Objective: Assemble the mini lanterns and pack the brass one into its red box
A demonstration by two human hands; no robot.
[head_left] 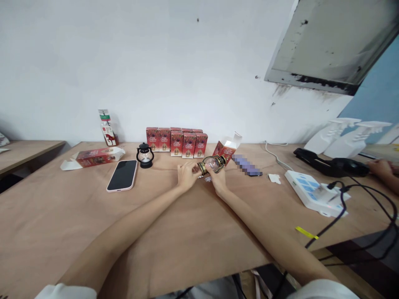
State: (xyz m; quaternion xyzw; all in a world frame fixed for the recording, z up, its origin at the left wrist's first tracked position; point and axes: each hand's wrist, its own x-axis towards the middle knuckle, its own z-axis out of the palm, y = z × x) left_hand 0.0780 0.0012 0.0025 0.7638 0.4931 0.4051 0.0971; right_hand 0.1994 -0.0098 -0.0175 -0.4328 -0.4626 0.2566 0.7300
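Note:
Both my hands meet at the middle of the wooden table [174, 232] around a small gold lantern [212, 163] lying on its side. My left hand [187, 175] pinches its left end, fingers closed. My right hand [218, 178] grips it from below and from the right, fingers curled round the glass. Just behind the lantern lies an opened red box [227, 151] with its white flap up. A small black lantern [145, 155] stands upright to the left. A few small white scraps lie under my hands.
Several red boxes [176, 142] line the wall. A flattened red box [93, 157], a phone [122, 175] and a bottle [107, 128] are at left. A white power strip [314, 192] with black cables, a stapler [330, 165] and another person's hand [382, 168] are at right.

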